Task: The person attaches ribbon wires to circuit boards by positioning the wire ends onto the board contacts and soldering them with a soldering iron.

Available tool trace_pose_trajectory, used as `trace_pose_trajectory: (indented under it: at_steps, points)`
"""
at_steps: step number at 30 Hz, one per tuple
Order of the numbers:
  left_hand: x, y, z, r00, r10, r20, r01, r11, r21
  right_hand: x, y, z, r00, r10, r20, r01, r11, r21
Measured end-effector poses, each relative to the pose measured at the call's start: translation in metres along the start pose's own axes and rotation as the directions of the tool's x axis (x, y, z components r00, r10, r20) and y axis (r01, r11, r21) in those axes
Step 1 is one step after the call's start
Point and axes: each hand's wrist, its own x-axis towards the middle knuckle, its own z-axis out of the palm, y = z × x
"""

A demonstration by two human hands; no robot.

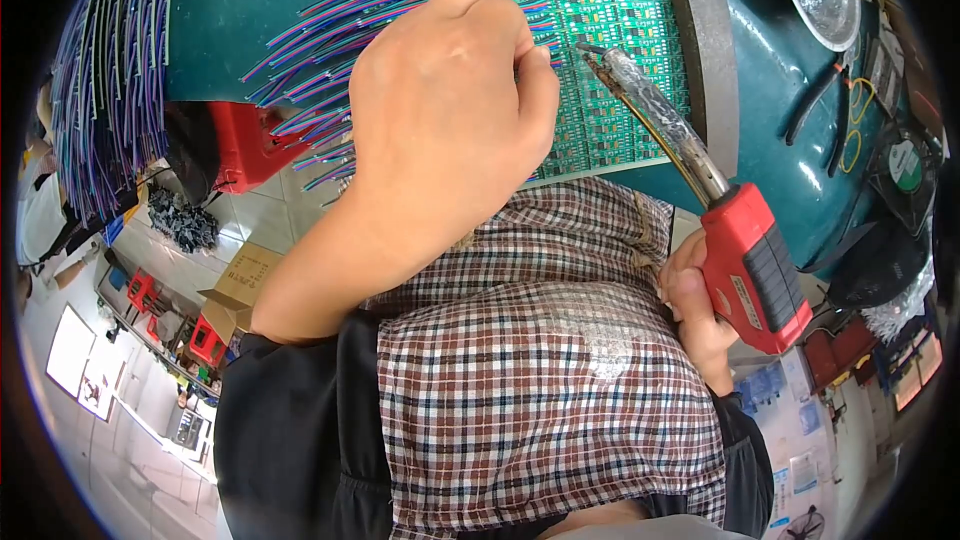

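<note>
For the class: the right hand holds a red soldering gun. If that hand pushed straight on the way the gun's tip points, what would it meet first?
Most likely the green circuit board panel, just ahead of the soldering gun in the right hand; depth is unclear.

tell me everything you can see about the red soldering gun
The red pistol-shaped soldering gun has a plastic-looking body with a dark ribbed panel on its side. A long metal barrel, wrapped in shiny silvery material, runs up and left to a thin tip resting at the green circuit board panel. A yellowish wire runs along the barrel's underside. The right hand grips the handle from below; the gun slants across the teal table edge.
</note>
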Motion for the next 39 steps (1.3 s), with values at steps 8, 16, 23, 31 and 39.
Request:
trace_pose_trajectory:
  at_steps: [8, 16, 23, 31, 39]
  points:
    - [0.0, 0.0, 0.0, 1.0, 0.02, -0.007, -0.019, 0.999, 0.037, -0.005, -0.003, 0.003, 0.995, 0.062, -0.074, -0.06, 0.998, 0.016]
    - [0.0, -0.001, 0.0, 1.0, 0.019, -0.003, -0.019, 0.999, 0.047, -0.001, -0.003, 0.0, 0.999, 0.049, -0.004, -0.048, 0.998, 0.037]
    - [0.0, 0.0, 0.0, 1.0, 0.014, -0.003, -0.014, 0.999, 0.045, -0.002, -0.001, -0.003, 0.998, -0.013, -0.057, 0.011, 0.999, -0.046]
    - [-0.002, -0.001, -0.002, 1.0, 0.019, 0.002, -0.019, 0.999, 0.048, -0.012, 0.004, -0.005, 0.996, 0.012, -0.087, -0.02, 0.996, -0.082]
    - [-0.003, -0.003, 0.0, 0.999, 0.031, -0.014, -0.03, 0.999, 0.045, -0.004, -0.004, -0.001, 0.998, 0.052, -0.037, -0.053, 0.998, -0.033]
